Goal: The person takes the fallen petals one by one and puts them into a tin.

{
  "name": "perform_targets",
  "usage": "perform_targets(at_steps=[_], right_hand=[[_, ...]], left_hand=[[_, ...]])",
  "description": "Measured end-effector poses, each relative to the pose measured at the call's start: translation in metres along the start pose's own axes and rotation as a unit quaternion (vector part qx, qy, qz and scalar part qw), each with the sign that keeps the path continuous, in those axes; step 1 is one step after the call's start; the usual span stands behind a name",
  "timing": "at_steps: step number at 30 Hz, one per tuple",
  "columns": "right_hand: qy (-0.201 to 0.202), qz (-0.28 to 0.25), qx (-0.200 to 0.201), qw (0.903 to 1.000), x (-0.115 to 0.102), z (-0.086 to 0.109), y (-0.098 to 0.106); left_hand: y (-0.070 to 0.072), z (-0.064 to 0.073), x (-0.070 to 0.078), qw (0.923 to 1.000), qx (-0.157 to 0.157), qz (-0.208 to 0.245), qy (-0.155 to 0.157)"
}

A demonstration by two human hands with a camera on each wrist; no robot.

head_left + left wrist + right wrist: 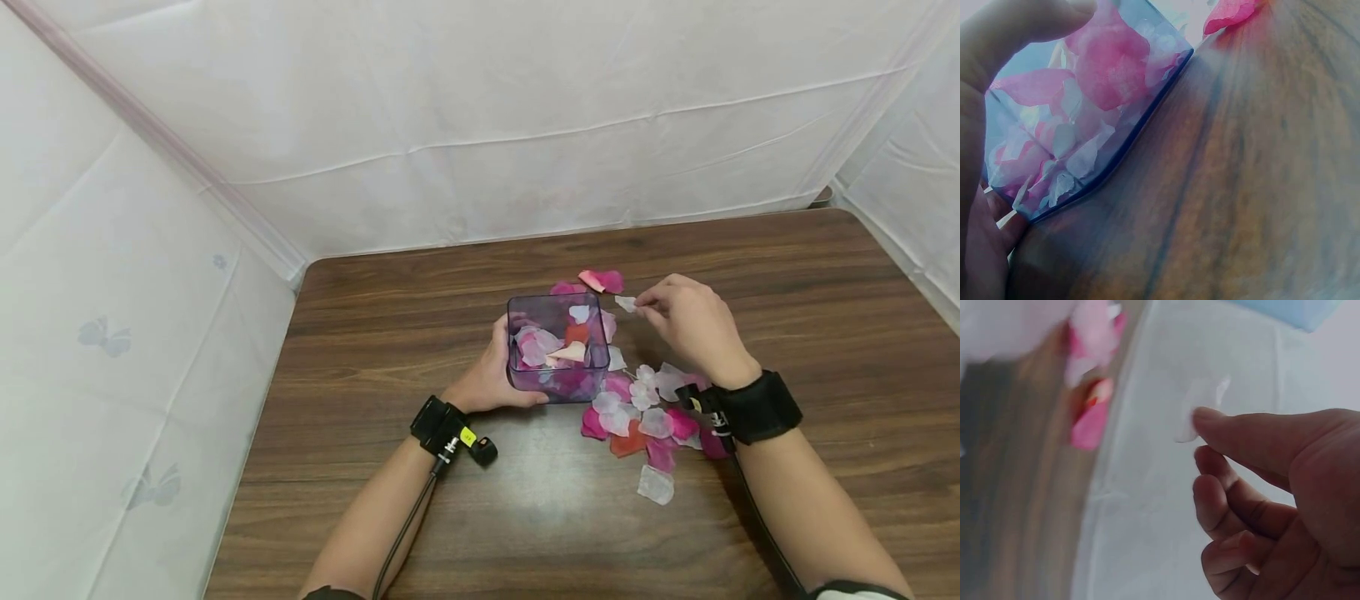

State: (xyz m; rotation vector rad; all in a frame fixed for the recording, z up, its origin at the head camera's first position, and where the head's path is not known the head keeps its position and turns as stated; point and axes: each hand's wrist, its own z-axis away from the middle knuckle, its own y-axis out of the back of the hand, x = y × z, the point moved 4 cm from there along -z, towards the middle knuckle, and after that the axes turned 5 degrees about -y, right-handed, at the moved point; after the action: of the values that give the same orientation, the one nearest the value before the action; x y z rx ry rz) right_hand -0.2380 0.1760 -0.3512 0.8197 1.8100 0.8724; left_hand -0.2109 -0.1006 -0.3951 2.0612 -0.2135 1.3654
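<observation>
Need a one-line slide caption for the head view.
Left grip holding a translucent purple box of petals, right grip pinching a white petal, loose petals scattered on the brown table.

The brown wood-grained tabletop (360, 333) was bordered behind and on both sides by creased white sheeting (450, 83), faintly printed with butterflies (105, 335) at left, and light (551, 492) was reflected by the wood.

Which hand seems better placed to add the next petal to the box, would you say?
Probably the right hand: it pinches a white petal near the box, which the left hand holds.
</observation>
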Motion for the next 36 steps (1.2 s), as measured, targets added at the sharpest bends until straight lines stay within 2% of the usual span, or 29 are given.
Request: perform_targets(at_steps=[4, 9, 12, 16, 20, 22, 29, 36], right_hand=[[0.031, -0.011, 0.05, 0.9982, -0.02, 0.005, 0.011], [0.105, -0.031, 0.102, 0.9887, -0.048, 0.013, 0.019], [0.136, -0.049, 0.114, 0.983, -0.06, 0.018, 0.017], [0.14, -0.072, 0.106, 0.982, -0.067, 0.017, 0.009], [0.12, -0.085, 0.095, 0.9846, -0.069, 0.012, 0.0], [0.111, -0.091, 0.089, 0.9856, -0.069, 0.01, -0.002], [0.1, -0.091, 0.074, 0.9881, -0.069, 0.009, -0.003], [0.107, -0.091, 0.073, 0.9874, -0.07, 0.01, -0.003]], left_hand=[[0.0, 0.0, 0.001, 1.0, -0.001, -0.001, 0.001], [-0.002, -0.002, 0.0, 1.0, -0.003, -0.002, 0.001], [-0.003, -0.002, -0.013, 1.0, -0.002, -0.005, 0.0], [-0.005, -0.002, -0.034, 0.9999, 0.002, -0.013, -0.002], [-0.004, 0.0, -0.039, 0.9997, 0.006, -0.02, -0.008], [-0.004, 0.0, -0.039, 0.9997, 0.006, -0.023, -0.011], [0.0, 0.0, 0.002, 0.9999, -0.007, -0.011, 0.008], [-0.001, 0.001, 0.003, 0.9999, -0.008, -0.013, 0.003]])
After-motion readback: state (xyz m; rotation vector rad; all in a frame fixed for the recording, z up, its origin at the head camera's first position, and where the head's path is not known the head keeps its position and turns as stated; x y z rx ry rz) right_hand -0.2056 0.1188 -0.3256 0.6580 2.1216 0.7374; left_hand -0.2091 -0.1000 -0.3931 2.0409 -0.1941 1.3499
